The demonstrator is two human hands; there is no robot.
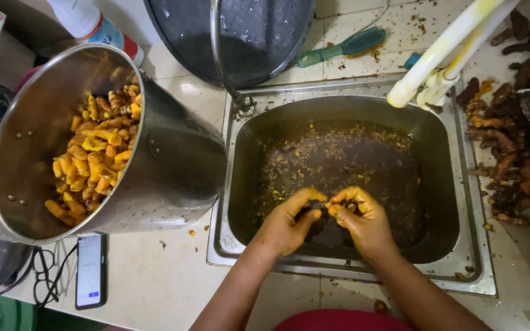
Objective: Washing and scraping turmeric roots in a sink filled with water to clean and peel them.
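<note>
My left hand (289, 224) and right hand (363, 220) pinching one small dark root (329, 205) together, over the sink (240, 153) of brown water, big pot (173, 165) of yellow peeled roots (93, 159) beside it

Dim, warm indoor light from overhead. Glare on the steel pot's (173, 165) outer wall; sink basin (437, 184) right of pot shadowed, murky. Wide-angle bending at edges. Focus acceptable, mild softness throughout.

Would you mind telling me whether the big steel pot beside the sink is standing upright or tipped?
Tipped. The steel pot leans with its mouth turned sideways, and the peeled yellow roots are heaped against its lower wall.
</note>
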